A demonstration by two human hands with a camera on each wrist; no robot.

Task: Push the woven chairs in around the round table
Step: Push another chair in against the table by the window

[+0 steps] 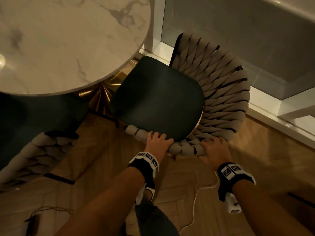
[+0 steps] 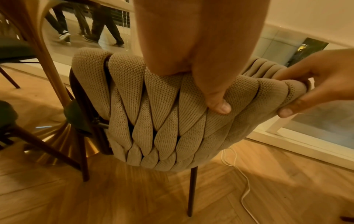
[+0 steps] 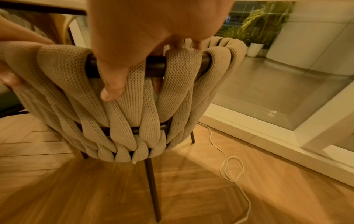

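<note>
Woven chair (image 1: 221,92), both hands apparently gripping backrest

I have both hands on the chair (image 1: 158,97) back's near rim, left hand (image 1: 157,142) beside right hand (image 1: 214,149). The table (image 1: 68,41) lies ahead-left; a second chair (image 1: 35,130) stands left.

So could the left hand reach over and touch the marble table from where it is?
Probably yes, but not right away. The left hand is gripping the top rail of the woven chair, and the chair's dark seat lies between it and the round table. It would need to let go and stretch across.
</note>
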